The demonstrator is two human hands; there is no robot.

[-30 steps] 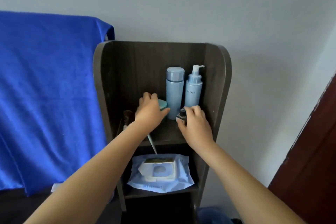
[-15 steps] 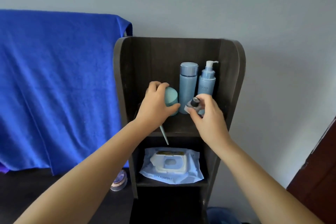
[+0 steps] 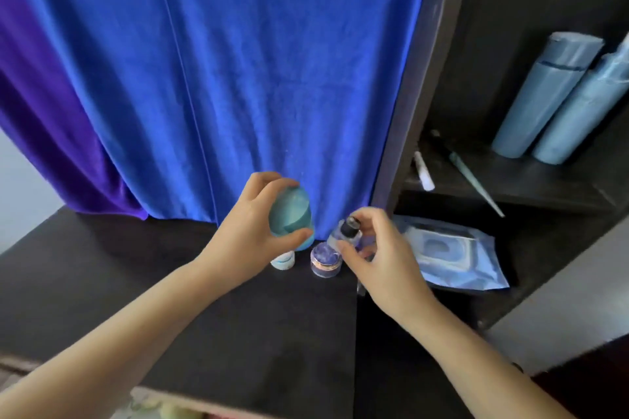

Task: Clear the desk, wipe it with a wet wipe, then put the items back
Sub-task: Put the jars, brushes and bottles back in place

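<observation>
The left hand [image 3: 253, 235] is holding a round teal jar [image 3: 291, 216], with the fingers and thumb wrapped around it. The jar is tipping a bit and is up in the air over the dark desk [image 3: 102, 282]. The right hand [image 3: 377, 255] is pinching a small clear bottle [image 3: 343, 236] with a black cap between the thumb and fingers. That bottle is leaning too and is also up off the desk.

Two little jars are sitting on the desk right under the hands. One is a small white jar [image 3: 283, 261], peeking out from below the left hand. The other is a purple jar [image 3: 326, 260] with a shiny lid, just beside the white one and close to the right hand.

A big blue cloth [image 3: 238, 61] is hanging down behind the desk. To the right, a dark shelf [image 3: 510, 187] is standing next to the desk. Two tall light blue bottles [image 3: 544, 95] are standing side by side on the upper shelf board. A white pen-like stick [image 3: 423, 171] and a long thin teal stick [image 3: 471, 177] are lying on that same board. A pack of wet wipes [image 3: 452, 250] is lying flat on the board below, just to the right of the right hand.
</observation>
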